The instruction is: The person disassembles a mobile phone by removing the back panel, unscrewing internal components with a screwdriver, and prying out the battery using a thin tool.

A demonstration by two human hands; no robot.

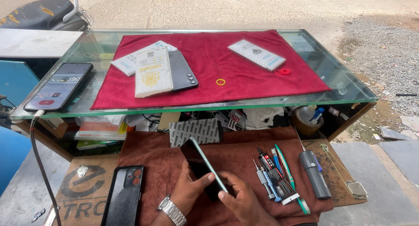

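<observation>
At the bench's near edge: smartphone (204, 169), both hands pinching it.
Left hand (188, 190) and right hand (241, 200) are tilting it edge-up; tools (279, 175) lying untouched, black case (124, 195) off.

Place: roadside phone repair stall, open to the street
Counter: glass counter (349, 88) with red cloth (244, 73)
Tools: screwdrivers (264, 182), glue tube (275, 178)
Surroundings: gravel road (384, 47), parked scooter (48, 12)

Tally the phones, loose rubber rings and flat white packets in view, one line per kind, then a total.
Phones: 3 — green-edged one held in both hands, dark grey one on the red cloth, charging one on the glass
Rubber rings: 3 — yellow, two red
Flat white packets: 3
Total: 9
</observation>
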